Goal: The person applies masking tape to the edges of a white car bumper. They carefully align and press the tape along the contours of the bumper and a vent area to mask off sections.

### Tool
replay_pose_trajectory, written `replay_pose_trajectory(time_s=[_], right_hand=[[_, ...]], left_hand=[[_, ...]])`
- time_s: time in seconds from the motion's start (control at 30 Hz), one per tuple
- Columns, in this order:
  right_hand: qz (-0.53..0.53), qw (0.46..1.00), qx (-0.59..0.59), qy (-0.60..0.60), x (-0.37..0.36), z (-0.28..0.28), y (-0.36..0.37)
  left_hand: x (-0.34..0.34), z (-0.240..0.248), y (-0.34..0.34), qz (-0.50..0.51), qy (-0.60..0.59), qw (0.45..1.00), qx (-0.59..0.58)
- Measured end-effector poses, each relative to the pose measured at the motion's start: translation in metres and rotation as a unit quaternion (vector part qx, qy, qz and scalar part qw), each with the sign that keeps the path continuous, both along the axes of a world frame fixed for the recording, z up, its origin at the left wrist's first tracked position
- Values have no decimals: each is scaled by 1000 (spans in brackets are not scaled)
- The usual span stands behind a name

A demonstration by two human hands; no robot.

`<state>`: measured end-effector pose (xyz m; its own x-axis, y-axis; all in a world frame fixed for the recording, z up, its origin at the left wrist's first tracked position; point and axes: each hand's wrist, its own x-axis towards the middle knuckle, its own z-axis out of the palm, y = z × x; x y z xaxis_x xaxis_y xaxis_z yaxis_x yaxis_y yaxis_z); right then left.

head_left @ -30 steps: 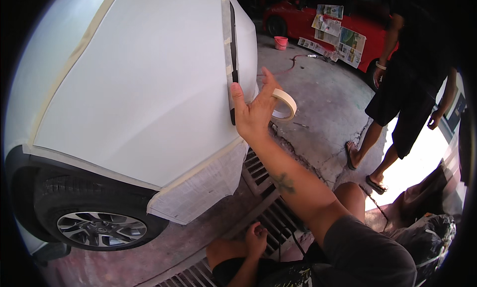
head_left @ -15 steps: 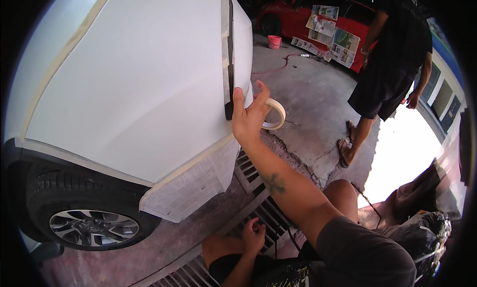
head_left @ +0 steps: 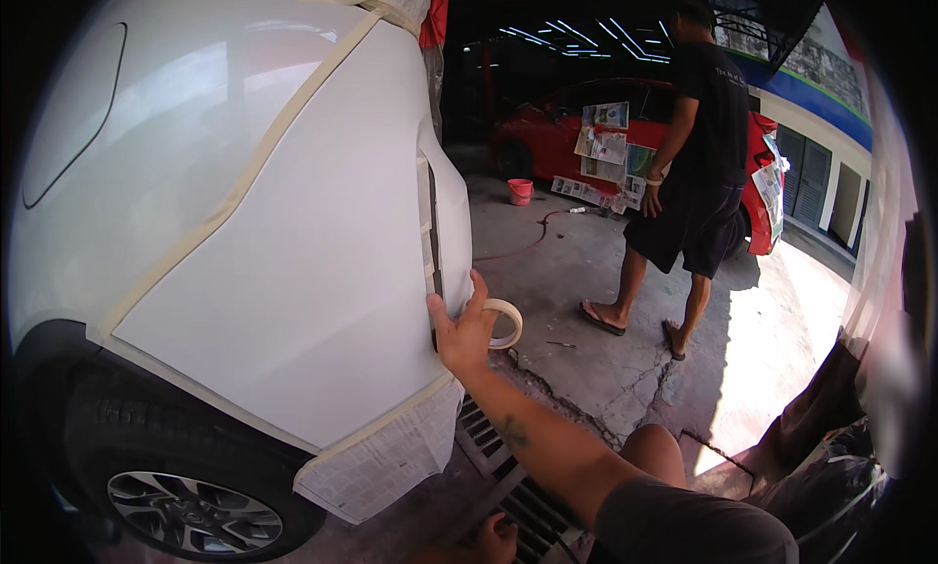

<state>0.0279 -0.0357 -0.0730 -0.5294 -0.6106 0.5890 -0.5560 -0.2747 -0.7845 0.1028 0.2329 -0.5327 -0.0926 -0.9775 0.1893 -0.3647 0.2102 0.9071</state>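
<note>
My right hand (head_left: 465, 335) is at the rear edge of a white car body panel (head_left: 293, 300), beside a dark upright slot (head_left: 435, 242) with pale tape strips on it. A roll of masking tape (head_left: 514, 332) is held in that hand, on its right side; the thumb and forefinger are raised and apart. My left hand (head_left: 496, 540) shows at the lower edge with its fingers curled; whatever may be in it is hidden. Masking tape (head_left: 249, 188) outlines the panel, and a sheet of newspaper (head_left: 381, 466) is taped along its lower edge.
The car's wheel (head_left: 195, 510) is at lower left. A metal floor grating (head_left: 489, 447) runs below my right arm. Beyond stand a person in dark clothes (head_left: 699, 154), a red bucket (head_left: 520, 191) and a red car (head_left: 557, 125) partly covered with newspaper. Cracked concrete (head_left: 567, 300) lies between.
The view has tilted up, so more of both cars shows. My right hand stays by the slot with the tape roll. The other person has turned and stepped leftward. My left hand sits lower in view.
</note>
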Motion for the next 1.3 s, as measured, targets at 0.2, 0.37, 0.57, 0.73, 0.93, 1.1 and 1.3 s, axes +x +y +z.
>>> replay_pose_trajectory(time_s=[0.2, 0.37, 0.57, 0.73, 0.93, 1.1, 1.3], right_hand=[[-20, 992, -122, 36, -1, 6, 6], [-11, 989, -149, 6, -9, 39, 1], [50, 995, -55, 63, -27, 81, 28], [90, 988, -78, 98, -32, 96, 24], [74, 991, -76, 87, -52, 85, 13], [95, 990, -65, 86, -46, 81, 17], [77, 984, -90, 133, -51, 84, 1]], left_hand=[[23, 40, 3, -21, 18, 993, 114], [28, 103, 10, -22, 42, 978, 203], [35, 94, 15, -6, 55, 986, 155], [53, 103, 16, 20, 16, 985, 172], [54, 88, 10, 34, 53, 979, 195], [53, 98, 13, 32, 67, 971, 229], [50, 100, 21, 7, 45, 981, 187]])
